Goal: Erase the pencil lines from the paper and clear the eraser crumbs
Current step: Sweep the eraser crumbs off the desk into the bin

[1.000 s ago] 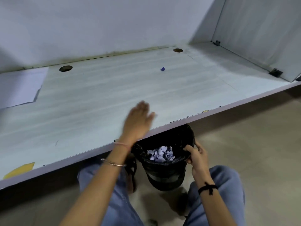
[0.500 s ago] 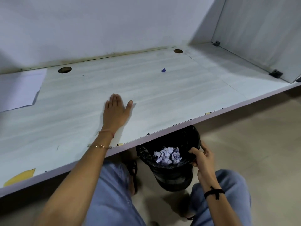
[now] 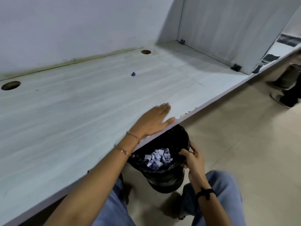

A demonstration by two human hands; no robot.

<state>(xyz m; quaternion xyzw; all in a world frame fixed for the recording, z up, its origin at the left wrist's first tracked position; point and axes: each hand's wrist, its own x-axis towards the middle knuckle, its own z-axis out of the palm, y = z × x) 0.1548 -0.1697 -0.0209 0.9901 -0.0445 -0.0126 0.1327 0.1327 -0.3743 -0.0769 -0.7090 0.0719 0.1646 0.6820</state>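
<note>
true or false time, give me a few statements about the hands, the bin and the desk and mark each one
1. The left hand is at the desk front edge with straight fingers. True.
2. The right hand holds a pencil. False: it grips the rim of the bin.
3. The bin is empty. False: crumpled paper lies inside.
4. A small blue bit sits on the desk. True.

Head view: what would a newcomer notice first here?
The left hand lies flat at the near edge of the pale desk. Just below that edge, the right hand grips the rim of a black bin holding crumpled paper scraps. A small blue bit sits farther back.
</note>
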